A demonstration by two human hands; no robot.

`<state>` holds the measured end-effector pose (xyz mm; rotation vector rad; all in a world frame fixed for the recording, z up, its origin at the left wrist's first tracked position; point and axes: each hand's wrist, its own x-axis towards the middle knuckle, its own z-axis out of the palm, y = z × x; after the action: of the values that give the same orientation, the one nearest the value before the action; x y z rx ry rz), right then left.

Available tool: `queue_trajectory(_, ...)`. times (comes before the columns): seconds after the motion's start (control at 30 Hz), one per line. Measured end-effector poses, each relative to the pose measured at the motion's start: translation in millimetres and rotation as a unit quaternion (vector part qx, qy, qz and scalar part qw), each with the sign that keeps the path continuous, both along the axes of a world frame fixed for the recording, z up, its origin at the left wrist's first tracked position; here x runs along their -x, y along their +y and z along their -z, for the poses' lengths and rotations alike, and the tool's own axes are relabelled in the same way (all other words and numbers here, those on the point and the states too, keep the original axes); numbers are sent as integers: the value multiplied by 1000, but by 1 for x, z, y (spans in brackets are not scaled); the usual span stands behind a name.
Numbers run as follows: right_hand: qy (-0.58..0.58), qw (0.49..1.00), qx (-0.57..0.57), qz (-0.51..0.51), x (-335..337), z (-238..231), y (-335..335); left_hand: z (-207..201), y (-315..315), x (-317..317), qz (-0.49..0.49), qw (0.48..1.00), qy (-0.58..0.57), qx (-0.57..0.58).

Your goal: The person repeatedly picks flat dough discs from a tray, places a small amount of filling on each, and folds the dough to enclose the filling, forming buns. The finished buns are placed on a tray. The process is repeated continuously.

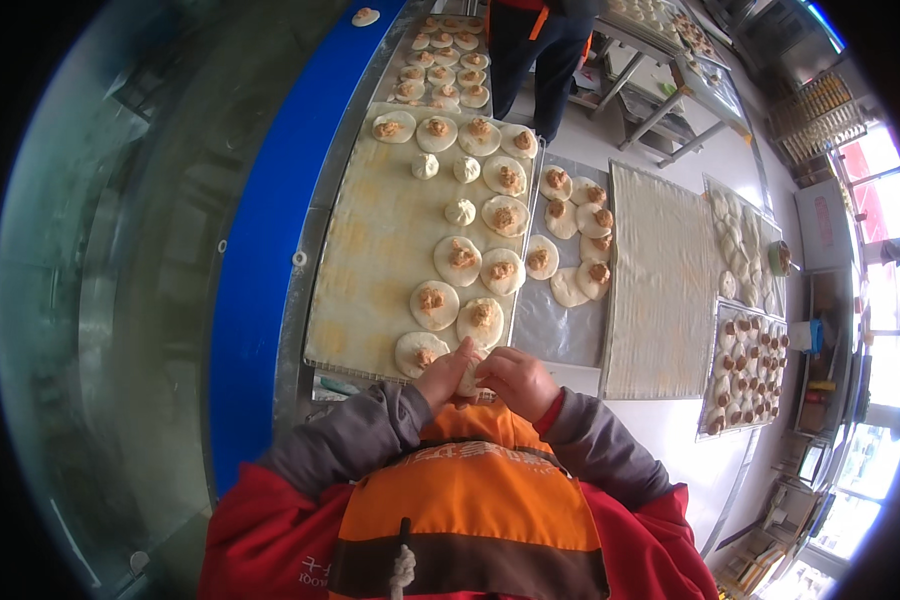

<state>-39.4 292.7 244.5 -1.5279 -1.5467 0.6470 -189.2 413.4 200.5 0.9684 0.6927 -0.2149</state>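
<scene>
Close in front of my apron, my left hand [443, 378] and my right hand [521, 381] are together around a dough bun [473, 373]. My left hand cups it from the left, while my right fingers pinch at its edge. Most of the bun is hidden by my fingers. Just beyond lies a cloth-lined tray [355, 270] with several flat dough rounds topped with orange-brown filling, such as the filled dough round [480, 320] nearest my hands. Farther up the tray sit three pleated, closed buns, one of them a white bun [460, 212].
A blue strip [270, 230] runs along the left. Right of the tray, more filled rounds lie on a grey sheet [570, 330], beside a cloth-covered board [660, 290]. More dough trays stand farther right, including a tray of filled pieces [745, 365]. A person [535, 60] stands at the far end.
</scene>
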Motion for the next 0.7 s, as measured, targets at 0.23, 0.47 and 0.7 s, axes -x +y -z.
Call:
queue_trajectory(0.23,20,995,23,97,5,6,-22,4,-41,-9,-192,980,-35,43)
queue_trajectory(0.47,-74,996,18,49,3,6,-32,18,-46,-11,-58,983,-30,-171)
queue_trajectory(0.7,-104,992,73,9,18,-8,-10,22,-29,13,-153,982,-87,69)
